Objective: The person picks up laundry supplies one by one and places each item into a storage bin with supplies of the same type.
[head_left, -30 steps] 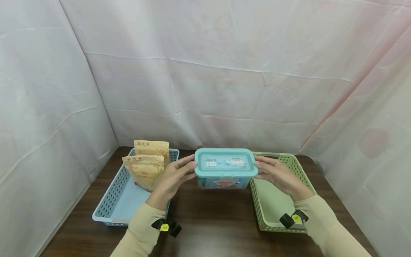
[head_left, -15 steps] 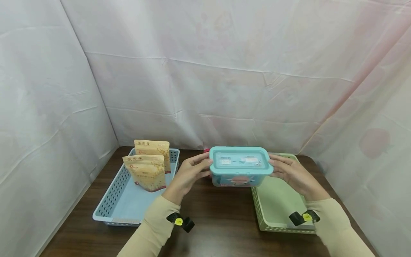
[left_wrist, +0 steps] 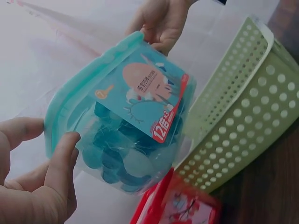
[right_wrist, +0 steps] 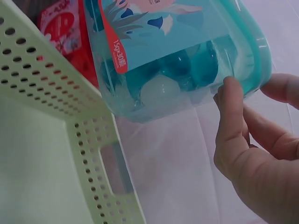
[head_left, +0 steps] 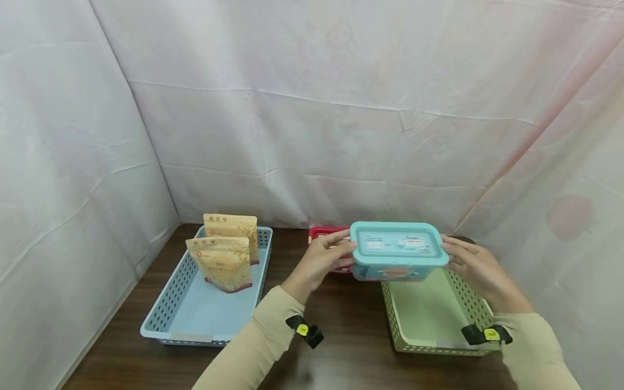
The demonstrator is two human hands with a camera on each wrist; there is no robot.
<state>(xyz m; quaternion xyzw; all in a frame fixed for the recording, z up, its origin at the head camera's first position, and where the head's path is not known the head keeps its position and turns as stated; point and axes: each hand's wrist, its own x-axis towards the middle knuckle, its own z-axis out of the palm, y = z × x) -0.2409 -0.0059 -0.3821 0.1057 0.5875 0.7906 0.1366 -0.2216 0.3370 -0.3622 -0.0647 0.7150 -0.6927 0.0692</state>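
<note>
L hand [head_left: 316,264] & R hand [head_left: 480,271] pinching opp. ends of turquoise box [head_left: 397,250], held nr. green basket [head_left: 424,311], red box [left_wrist: 189,205] beside basket

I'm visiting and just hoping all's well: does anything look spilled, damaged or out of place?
Nothing looks spilled or damaged; the teal tub has its lid on. Only the front pouch in the blue basket seems slightly askew: it sits at an angle, while the rear pouch stands straighter.

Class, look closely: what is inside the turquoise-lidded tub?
Blue and whitish rounded pieces show through the clear tub; whatever lies behind its printed label is covered.
</note>
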